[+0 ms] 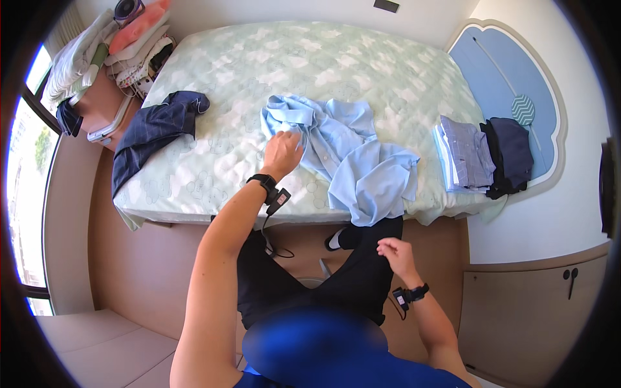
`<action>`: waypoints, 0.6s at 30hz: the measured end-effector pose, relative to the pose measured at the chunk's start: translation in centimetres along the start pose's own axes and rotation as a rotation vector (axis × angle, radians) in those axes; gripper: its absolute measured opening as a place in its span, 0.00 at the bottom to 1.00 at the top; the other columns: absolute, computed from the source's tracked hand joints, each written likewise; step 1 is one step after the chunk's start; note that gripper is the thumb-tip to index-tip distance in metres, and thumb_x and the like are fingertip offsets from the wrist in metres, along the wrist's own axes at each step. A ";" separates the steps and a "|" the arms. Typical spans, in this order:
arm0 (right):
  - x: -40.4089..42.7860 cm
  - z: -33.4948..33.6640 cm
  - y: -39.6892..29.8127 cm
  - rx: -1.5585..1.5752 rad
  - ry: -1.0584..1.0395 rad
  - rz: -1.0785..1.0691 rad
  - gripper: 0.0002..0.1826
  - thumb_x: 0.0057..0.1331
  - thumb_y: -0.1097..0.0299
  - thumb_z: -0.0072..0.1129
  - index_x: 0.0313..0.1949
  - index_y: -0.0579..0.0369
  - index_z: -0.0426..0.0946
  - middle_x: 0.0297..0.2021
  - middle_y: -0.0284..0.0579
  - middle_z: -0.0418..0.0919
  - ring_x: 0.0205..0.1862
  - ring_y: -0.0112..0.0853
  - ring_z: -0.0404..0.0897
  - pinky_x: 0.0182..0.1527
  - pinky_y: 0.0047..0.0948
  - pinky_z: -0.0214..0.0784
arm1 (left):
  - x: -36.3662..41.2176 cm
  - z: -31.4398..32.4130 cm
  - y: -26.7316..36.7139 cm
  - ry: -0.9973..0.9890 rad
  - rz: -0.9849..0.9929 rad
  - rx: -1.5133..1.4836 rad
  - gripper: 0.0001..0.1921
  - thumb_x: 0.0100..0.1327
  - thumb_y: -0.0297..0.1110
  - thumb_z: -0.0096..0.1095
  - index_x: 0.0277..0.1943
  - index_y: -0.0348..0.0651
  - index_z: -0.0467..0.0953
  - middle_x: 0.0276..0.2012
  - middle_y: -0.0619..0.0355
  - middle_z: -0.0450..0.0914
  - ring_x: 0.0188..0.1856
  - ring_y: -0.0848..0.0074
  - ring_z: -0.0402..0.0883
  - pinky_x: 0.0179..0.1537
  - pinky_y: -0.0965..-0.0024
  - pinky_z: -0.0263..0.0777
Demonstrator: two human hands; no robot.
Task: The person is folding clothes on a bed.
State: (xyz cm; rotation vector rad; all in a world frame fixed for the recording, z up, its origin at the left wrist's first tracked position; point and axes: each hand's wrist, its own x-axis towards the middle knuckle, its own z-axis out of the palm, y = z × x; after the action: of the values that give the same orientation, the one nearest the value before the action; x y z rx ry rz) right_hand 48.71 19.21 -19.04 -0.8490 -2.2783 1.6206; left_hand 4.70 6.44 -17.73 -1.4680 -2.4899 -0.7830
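A light blue button-up shirt (335,150) lies rumpled across the front middle of the bed, its collar towards the far left. One end of the cloth hangs over the bed's near edge by my right knee. At the collar my left hand (283,153) has its fingers bent and pinching the fabric; the fingertips are partly hidden. My right hand (399,257) is over my right thigh, off the shirt, with its fingers curled together and nothing visible in them. Both wrists wear black straps with small devices.
The bed (233,63) bears a pale green patterned sheet. Dark checked clothing (155,131) lies on its left. Folded shirts (463,155) and folded dark garments (512,150) are by the blue headboard (509,72). Bedding (80,58) is piled beside the window; a cabinet (529,315) stands right.
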 end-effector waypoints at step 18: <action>0.5 -0.5 -3.1 -0.264 -0.107 -0.231 0.06 0.65 0.76 0.61 0.42 0.58 0.83 0.36 0.50 0.86 0.37 0.45 0.86 0.41 0.37 0.78 | 9.5 -1.4 -3.3 -0.111 0.039 -0.296 0.11 0.57 0.33 0.63 0.35 0.30 0.80 0.26 0.42 0.80 0.32 0.57 0.84 0.33 0.62 0.74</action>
State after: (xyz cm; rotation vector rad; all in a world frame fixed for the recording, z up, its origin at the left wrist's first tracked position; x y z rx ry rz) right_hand 47.53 19.24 -16.10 -0.5351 -2.5942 1.3165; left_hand -3.17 11.85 -14.15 -1.6903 -2.4987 -1.1318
